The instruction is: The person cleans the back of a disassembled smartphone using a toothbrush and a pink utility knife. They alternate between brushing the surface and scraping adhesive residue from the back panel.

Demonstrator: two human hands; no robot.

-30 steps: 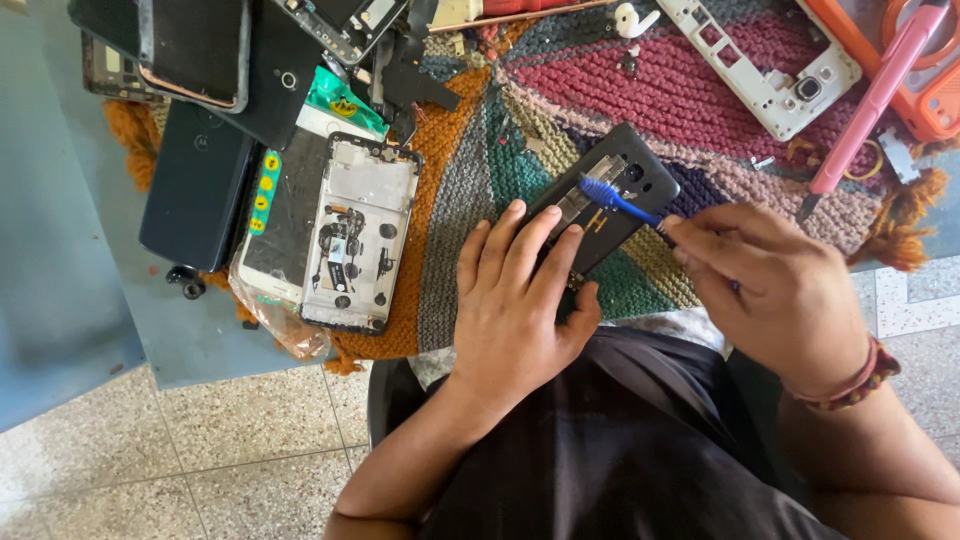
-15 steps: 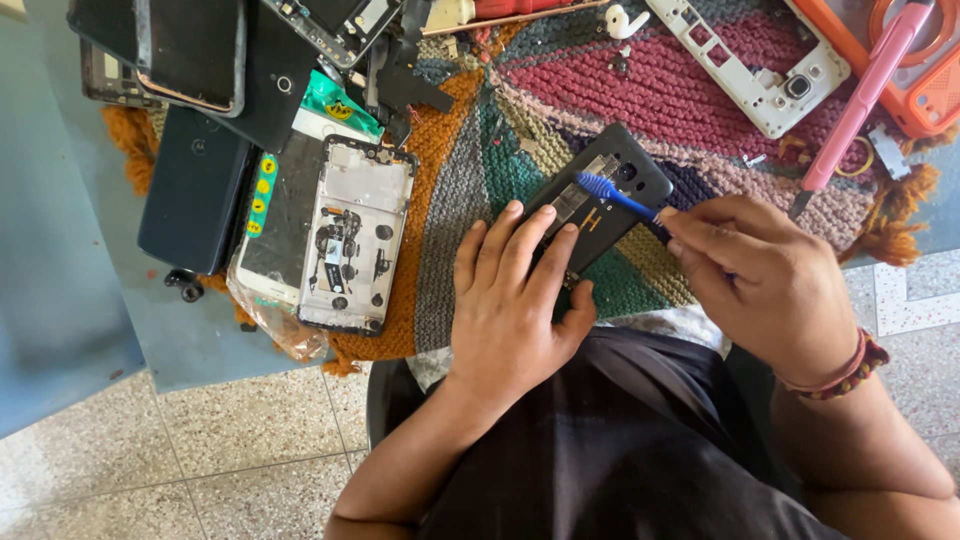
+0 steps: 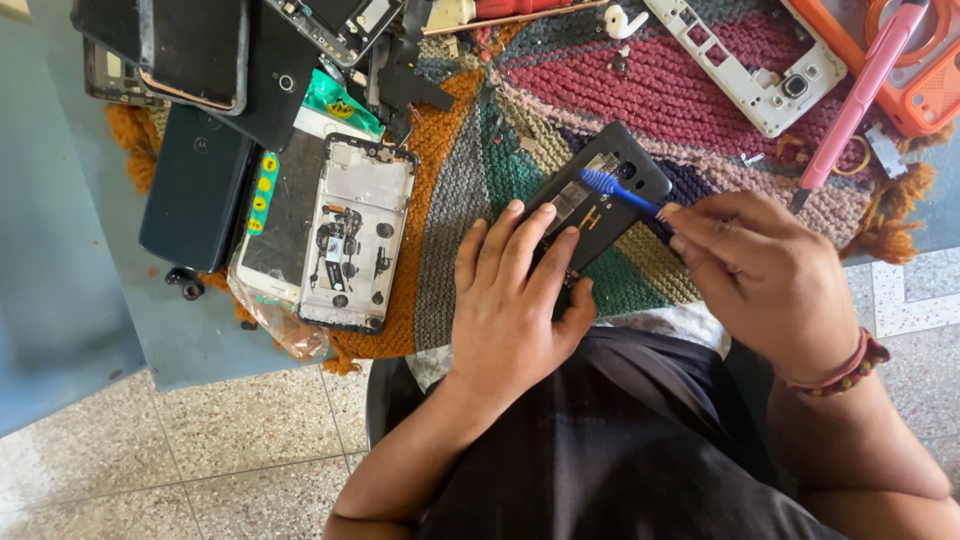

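Observation:
A black opened phone body [image 3: 608, 190] lies tilted on a colourful knitted mat [image 3: 560, 110]. My left hand [image 3: 515, 300] lies flat over its lower end and holds it down, fingers spread across the casing. My right hand [image 3: 765, 275] pinches a small blue brush [image 3: 612, 188], whose bristled tip rests on the phone's upper inner part near the camera hole.
An opened white phone frame [image 3: 350, 235] and several dark phones [image 3: 200, 110] lie at the left on the blue table [image 3: 70, 290]. A white frame [image 3: 750, 60], a pink tool [image 3: 860, 90] and an orange case [image 3: 925, 70] lie at the upper right. Speckled floor tiles show below.
The brush tip has slid slightly over the upper part of the phone. The left hand stays on the casing.

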